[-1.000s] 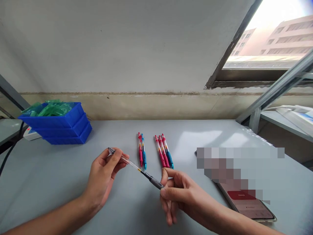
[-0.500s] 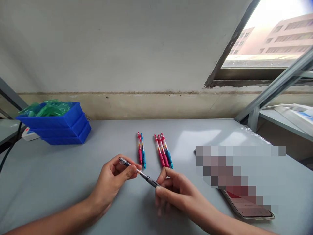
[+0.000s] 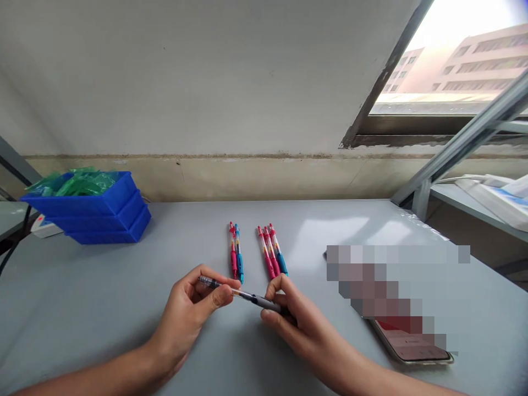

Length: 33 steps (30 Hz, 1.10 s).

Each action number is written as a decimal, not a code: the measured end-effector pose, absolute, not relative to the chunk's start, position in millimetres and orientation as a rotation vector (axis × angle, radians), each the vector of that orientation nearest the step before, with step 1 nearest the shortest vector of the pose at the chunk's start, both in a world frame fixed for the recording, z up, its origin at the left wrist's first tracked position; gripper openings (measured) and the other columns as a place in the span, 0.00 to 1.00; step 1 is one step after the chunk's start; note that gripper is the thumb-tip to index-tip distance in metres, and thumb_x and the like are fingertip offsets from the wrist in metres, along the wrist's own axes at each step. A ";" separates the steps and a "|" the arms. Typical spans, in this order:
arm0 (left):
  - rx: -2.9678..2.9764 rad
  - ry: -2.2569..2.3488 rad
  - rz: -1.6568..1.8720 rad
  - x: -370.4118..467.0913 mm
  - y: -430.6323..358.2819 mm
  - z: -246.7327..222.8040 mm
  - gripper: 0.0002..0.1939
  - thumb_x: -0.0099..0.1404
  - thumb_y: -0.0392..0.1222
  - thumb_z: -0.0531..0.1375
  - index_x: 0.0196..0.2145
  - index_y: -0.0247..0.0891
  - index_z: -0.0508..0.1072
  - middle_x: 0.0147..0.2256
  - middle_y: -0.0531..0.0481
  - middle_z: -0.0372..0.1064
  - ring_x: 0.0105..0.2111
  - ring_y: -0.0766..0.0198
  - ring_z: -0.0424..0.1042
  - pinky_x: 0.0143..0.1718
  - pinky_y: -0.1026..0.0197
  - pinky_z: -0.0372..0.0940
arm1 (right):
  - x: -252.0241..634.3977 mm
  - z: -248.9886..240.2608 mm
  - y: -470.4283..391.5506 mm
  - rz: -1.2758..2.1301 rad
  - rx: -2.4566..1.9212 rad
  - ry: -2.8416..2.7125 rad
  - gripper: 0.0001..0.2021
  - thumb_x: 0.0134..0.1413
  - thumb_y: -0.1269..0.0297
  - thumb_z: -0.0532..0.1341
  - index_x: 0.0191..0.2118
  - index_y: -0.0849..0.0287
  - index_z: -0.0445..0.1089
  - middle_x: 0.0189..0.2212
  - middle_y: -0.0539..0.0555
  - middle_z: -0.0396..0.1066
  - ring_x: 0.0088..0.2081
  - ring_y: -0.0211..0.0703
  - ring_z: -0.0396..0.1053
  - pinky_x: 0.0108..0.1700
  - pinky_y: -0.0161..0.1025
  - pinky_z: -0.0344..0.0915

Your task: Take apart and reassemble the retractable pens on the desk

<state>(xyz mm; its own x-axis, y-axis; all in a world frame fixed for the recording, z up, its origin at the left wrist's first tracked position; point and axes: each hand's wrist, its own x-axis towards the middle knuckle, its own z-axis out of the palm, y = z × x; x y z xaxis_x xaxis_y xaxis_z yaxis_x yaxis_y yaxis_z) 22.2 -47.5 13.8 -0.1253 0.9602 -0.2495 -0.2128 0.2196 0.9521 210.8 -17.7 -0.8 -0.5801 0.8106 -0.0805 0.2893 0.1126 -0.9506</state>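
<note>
Between my two hands is a grey and clear pen [image 3: 247,296], tilted slightly down to the right. My left hand [image 3: 198,305] pinches its clear upper part between thumb and fingers. The fingers of my right hand [image 3: 295,319] are closed around the grey grip end, and its tip is hidden there. Just beyond lie a pink pen [image 3: 233,256] and a blue pen [image 3: 239,258], side by side. To their right is a group of three pens [image 3: 270,250], two pink and one with a blue grip, partly behind my right fingers.
Stacked blue bins [image 3: 103,209] holding green plastic [image 3: 86,182] stand at the back left of the grey table [image 3: 82,308]. A phone [image 3: 416,344] lies at the right, beside a blurred-out patch. A metal frame [image 3: 449,148] rises at the back right.
The grey pen has turned closer to level. My right hand has moved further along its grip end, and its fingers have curled round it. The view has shifted slightly.
</note>
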 end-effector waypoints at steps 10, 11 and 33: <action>0.815 1.283 1.204 23.0 -50.6 13.1 0.09 0.50 0.45 0.67 0.25 0.40 0.71 0.32 0.51 0.78 0.33 0.64 0.70 0.42 0.61 0.61 | 209.8 -0.2 -15.3 1.238 -1.107 -2.151 0.12 0.60 0.60 0.45 0.30 0.56 0.59 0.20 0.47 0.56 0.22 0.37 0.52 0.26 0.35 0.52; 0.804 1.277 1.213 23.2 -50.7 13.7 0.09 0.50 0.45 0.67 0.25 0.40 0.71 0.31 0.51 0.78 0.33 0.64 0.70 0.42 0.61 0.61 | 209.5 0.0 -16.0 1.226 -1.112 -2.147 0.08 0.59 0.61 0.47 0.34 0.56 0.59 0.20 0.46 0.56 0.22 0.37 0.52 0.25 0.35 0.51; 0.811 1.295 1.227 22.6 -48.6 12.4 0.08 0.49 0.42 0.68 0.24 0.39 0.72 0.30 0.49 0.78 0.31 0.64 0.70 0.39 0.61 0.61 | 208.4 -4.2 -11.8 1.115 -1.058 -2.195 0.11 0.58 0.62 0.47 0.25 0.55 0.55 0.17 0.46 0.54 0.20 0.36 0.51 0.22 0.34 0.50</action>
<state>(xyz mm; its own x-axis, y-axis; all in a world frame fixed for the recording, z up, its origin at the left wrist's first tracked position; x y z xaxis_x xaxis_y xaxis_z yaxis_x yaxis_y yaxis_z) 22.6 -48.6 12.4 -0.1426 0.9566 -0.2540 -0.2020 0.2231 0.9536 208.4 -11.8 -4.2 -0.6000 0.7982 0.0537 0.4273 0.3764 -0.8220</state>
